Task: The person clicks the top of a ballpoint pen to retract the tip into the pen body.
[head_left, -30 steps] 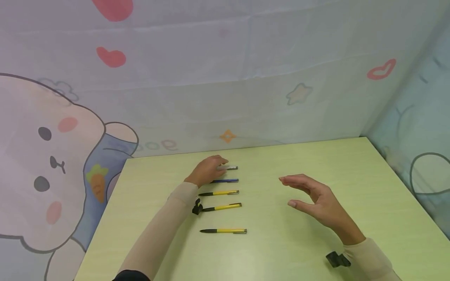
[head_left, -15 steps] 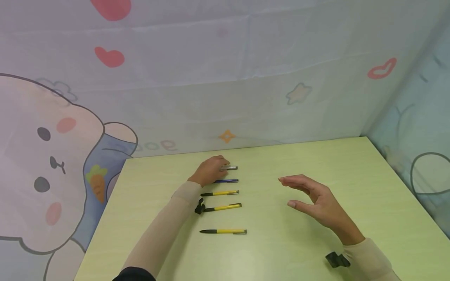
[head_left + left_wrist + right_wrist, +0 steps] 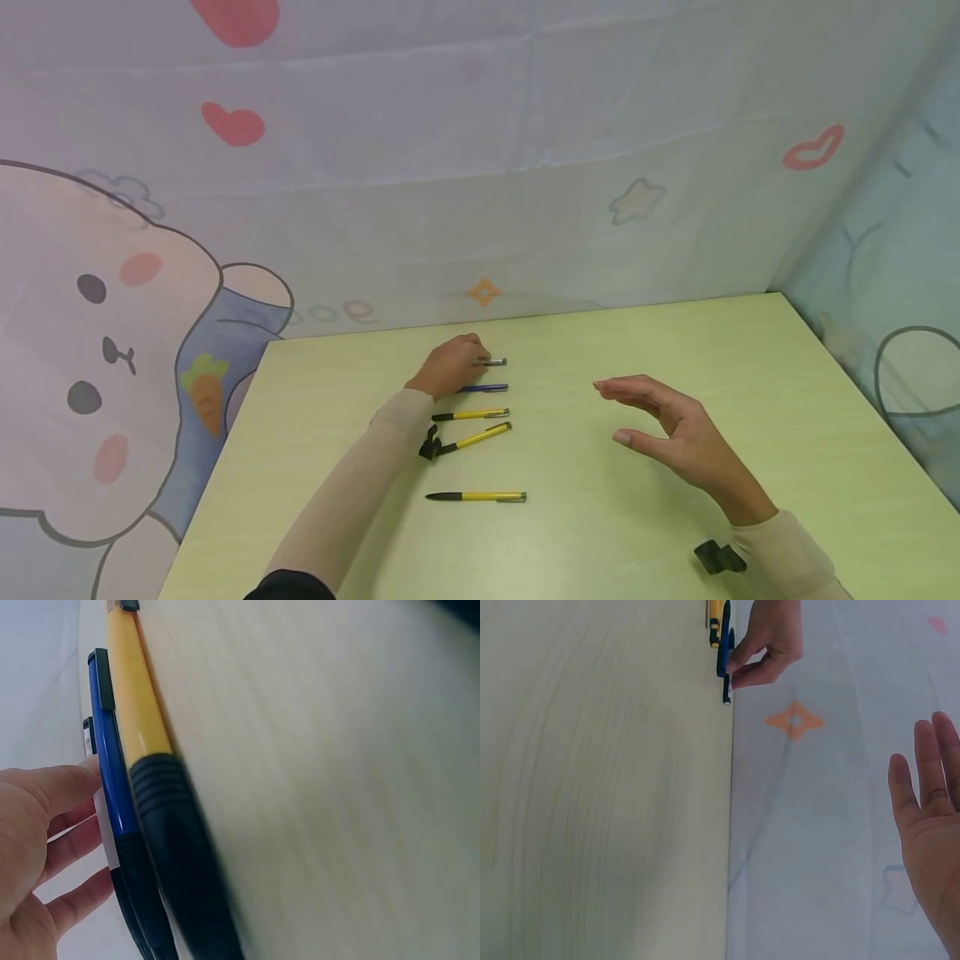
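Observation:
At the far end of a row of pens, my left hand (image 3: 446, 367) pinches a white pen (image 3: 495, 362) with a dark grip between thumb and fingers. Part of that pen is hidden by the hand. A blue pen (image 3: 486, 388) lies just in front, overlapping the white one in the left wrist view. Nearer are three yellow pens with black grips: one (image 3: 480, 413) beside the blue pen, a slanted one (image 3: 487, 433) by the left wrist's black camera mount (image 3: 430, 443), and one (image 3: 491, 497) closest to me. My right hand (image 3: 667, 425) hovers over the table's right side, holding nothing, thumb and fingers apart.
The pale yellow-green table (image 3: 600, 533) ends at a cloth backdrop (image 3: 450, 208) printed with hearts and a cartoon animal. Another printed cloth (image 3: 907, 275) hangs along the right side. A black mount (image 3: 720, 557) sticks out at the right wrist.
My left hand has shifted slightly right along the white pen, its fingers closing together. The yellow pen by the left wrist mount has swung to a steeper slant. My right hand stays put.

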### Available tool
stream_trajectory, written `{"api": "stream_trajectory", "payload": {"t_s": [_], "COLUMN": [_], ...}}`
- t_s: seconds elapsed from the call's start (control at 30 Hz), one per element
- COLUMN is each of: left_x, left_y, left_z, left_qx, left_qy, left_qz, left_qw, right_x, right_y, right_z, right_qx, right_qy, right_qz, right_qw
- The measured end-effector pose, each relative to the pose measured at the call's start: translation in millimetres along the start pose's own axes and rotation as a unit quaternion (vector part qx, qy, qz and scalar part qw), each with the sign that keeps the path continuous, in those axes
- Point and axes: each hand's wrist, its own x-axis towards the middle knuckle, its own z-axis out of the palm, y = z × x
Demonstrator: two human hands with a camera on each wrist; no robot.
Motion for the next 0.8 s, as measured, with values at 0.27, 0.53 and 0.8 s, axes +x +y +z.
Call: {"api": "stream_trajectory", "payload": {"t_s": [0.27,0.53,0.8], "left_x": [-0.7,2.9,2.9], "left_y": [2.1,-0.5,-3.1], "left_z": [0.2,1.1,-1.0], "left_qx": [-0.003,0.006,0.013], "left_qy": [0.006,0.0,-0.039], "left_qz": [-0.006,-0.005,0.0], "left_qw": [1.0,1.0,0.9992], "right_x": [-1,6,4], "right_y": [0,-15,-3], "right_z": [-1,3,2], "right_qx": [-0.002,0.0,-0.001], "right_qy": [-0.002,-0.001,-0.002], "right_qz": [-0.003,-0.015,-0.009], "right_qw": [1.0,1.0,1.0]}}
